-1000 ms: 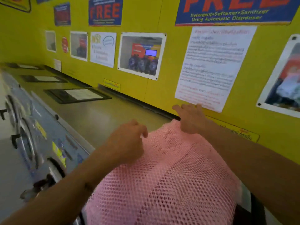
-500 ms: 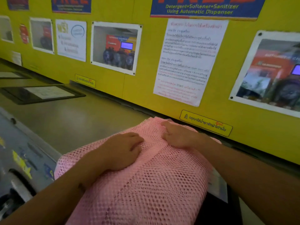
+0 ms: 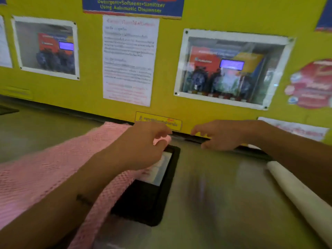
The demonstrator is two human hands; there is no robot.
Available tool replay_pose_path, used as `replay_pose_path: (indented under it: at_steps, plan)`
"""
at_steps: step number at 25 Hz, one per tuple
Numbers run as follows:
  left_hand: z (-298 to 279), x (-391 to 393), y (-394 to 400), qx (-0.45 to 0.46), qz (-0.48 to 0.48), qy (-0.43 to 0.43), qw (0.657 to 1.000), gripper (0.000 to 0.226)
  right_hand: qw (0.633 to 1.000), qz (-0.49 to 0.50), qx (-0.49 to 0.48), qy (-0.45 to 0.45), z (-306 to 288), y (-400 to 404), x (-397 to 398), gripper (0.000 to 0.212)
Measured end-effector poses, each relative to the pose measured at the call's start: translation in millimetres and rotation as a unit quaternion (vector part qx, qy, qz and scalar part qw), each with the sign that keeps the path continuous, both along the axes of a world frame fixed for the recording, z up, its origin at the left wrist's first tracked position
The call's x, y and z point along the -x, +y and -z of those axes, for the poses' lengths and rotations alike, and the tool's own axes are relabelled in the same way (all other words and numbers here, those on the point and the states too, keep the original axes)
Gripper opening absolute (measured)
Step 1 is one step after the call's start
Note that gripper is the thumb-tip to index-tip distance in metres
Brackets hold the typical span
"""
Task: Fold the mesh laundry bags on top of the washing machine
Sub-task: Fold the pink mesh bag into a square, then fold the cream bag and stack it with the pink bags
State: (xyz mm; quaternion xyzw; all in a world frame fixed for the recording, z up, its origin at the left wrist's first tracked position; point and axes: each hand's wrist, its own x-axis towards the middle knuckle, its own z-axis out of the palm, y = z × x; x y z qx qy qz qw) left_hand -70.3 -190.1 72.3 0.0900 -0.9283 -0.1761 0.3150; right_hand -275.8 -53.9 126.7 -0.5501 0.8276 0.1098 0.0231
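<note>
Surroundings: a yellow wall (image 3: 179, 105) runs behind the washing machine top (image 3: 224, 194), a dull metal surface. On the wall hang two framed photos (image 3: 231, 69), a white printed notice (image 3: 129, 60), a blue banner (image 3: 133, 6) at the top edge and a red sticker (image 3: 312, 83) at the far right.
In the way: a black panel (image 3: 149, 194) with a pale label is set into the machine top; the pink bag overlaps its left edge and the left hand covers its far corner. A white roll (image 3: 296, 191) lies slantwise on the right, just beside the right forearm.
Mesh bag: the pink mesh bag (image 3: 45, 168) lies flat on the left part of the machine top, reaching back to the wall and under the left forearm.
Hard to make out: the whole view is smeared by motion, so the notice text and a small yellow warning label (image 3: 158, 121) cannot be read. The bag's near end is cut off by the lower edge.
Left hand: the left hand (image 3: 143, 146) hovers over the bag's right edge, fingers loosely curled downward; whether they touch the mesh cannot be told.
Right hand: the right hand (image 3: 221, 135) reaches toward the wall base, well apart from the bag, palm down, fingers slightly bent and loosely together, holding nothing.
</note>
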Motion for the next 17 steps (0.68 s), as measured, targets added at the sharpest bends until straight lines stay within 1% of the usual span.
replay_pose_path:
  at_steps: [3, 6, 8, 10, 11, 12, 13, 15, 17]
  plan:
    - [-2.4, 49.3, 69.0, -0.001, 0.071, -0.022, 0.997, 0.033, 0.993, 0.117, -0.030, 0.020, -15.4, 94.3, 37.2, 0.053]
    - [2.2, 94.0, 137.4, 0.017, 0.115, -0.069, 0.991, 0.033, 0.969, 0.227, -0.084, 0.045, -12.8, 177.0, 71.6, 0.055]
    - [6.9, 115.1, 174.7, 0.022, 0.139, -0.123, 0.982, 0.036, 0.949, 0.288, -0.126, 0.005, -1.0, 216.8, 83.2, 0.054]
    - [13.3, 129.1, 207.2, -0.002, 0.159, -0.230, 0.960, 0.050, 0.928, 0.343, -0.123, -0.081, 17.6, 244.9, 88.9, 0.061]
    - [17.4, 132.9, 219.0, -0.013, 0.158, -0.289, 0.944, 0.060, 0.921, 0.354, -0.107, -0.118, 27.6, 251.6, 89.3, 0.066]
    - [21.5, 135.9, 228.0, -0.017, 0.153, -0.335, 0.929, 0.069, 0.920, 0.357, -0.085, -0.136, 37.4, 254.7, 90.0, 0.071]
    - [25.0, 137.0, 234.1, -0.016, 0.146, -0.362, 0.921, 0.075, 0.924, 0.352, -0.066, -0.133, 45.2, 253.8, 90.3, 0.075]
    - [29.3, 136.4, 239.2, -0.017, 0.125, -0.376, 0.918, 0.082, 0.935, 0.330, -0.043, -0.124, 54.0, 245.5, 87.2, 0.075]
    - [32.3, 130.9, 231.5, -0.005, 0.090, -0.376, 0.922, 0.085, 0.948, 0.288, -0.027, -0.132, 51.9, 233.7, 82.3, 0.071]
